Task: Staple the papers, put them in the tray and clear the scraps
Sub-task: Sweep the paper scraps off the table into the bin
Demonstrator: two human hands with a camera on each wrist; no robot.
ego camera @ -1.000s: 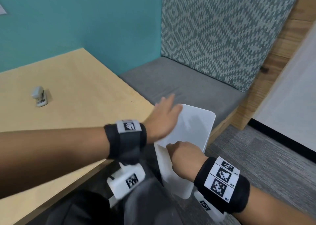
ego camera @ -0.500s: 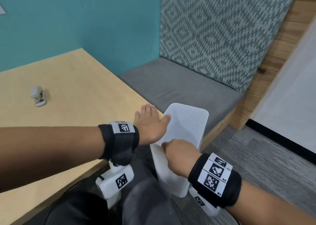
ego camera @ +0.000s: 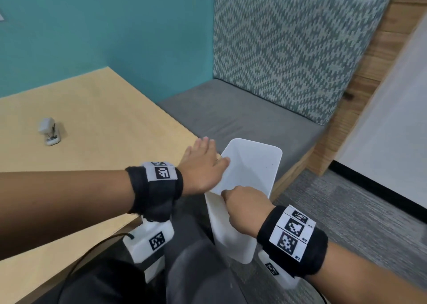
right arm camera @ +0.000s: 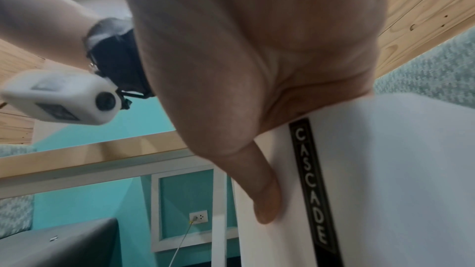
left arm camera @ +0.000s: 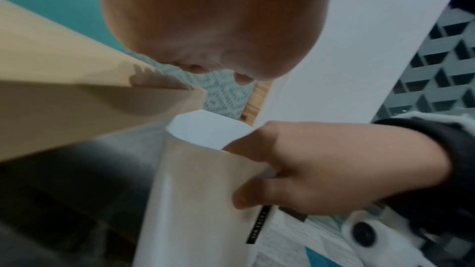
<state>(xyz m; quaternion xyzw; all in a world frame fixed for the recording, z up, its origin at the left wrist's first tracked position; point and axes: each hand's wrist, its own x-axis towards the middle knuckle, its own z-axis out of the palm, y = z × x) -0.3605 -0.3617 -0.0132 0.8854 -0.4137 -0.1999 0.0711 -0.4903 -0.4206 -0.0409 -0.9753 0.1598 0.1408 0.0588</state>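
White plastic bin (ego camera: 250, 165): tall, rounded-rectangular mouth, smooth walls, held tilted just off the corner of the counter (ego camera: 97, 118), mouth towards that corner. Interior, as far as seen from the head view, plain white; its bottom is hidden behind the right hand, and any scraps inside cannot be made out. Right hand (ego camera: 245, 207): grip closed on the bin's near rim, fingers tucked inside, thumb pressed on the outer wall; the right wrist view alone shows a black vertical label (right arm camera: 312, 186) reading CASCADE on that wall, beside the thumb. Left hand (ego camera: 203, 165): fingers straight and together, palm down at the counter corner, thumb tip at the bin's rim; grip open, holding nothing. In the left wrist view the palm fills the upper frame, blurred, fingertips mostly cut off. Counter: pale wood laminate, matte, square-edged. Stapler (ego camera: 49, 131): small, pale grey, standing on the counter well apart from the bin, towards the teal wall (ego camera: 104, 26). Beyond the bin: bench seat (ego camera: 231, 116), grey fabric, with a woven zigzag-patterned back cushion (ego camera: 291, 47). Papers and tray: not seen in any view.
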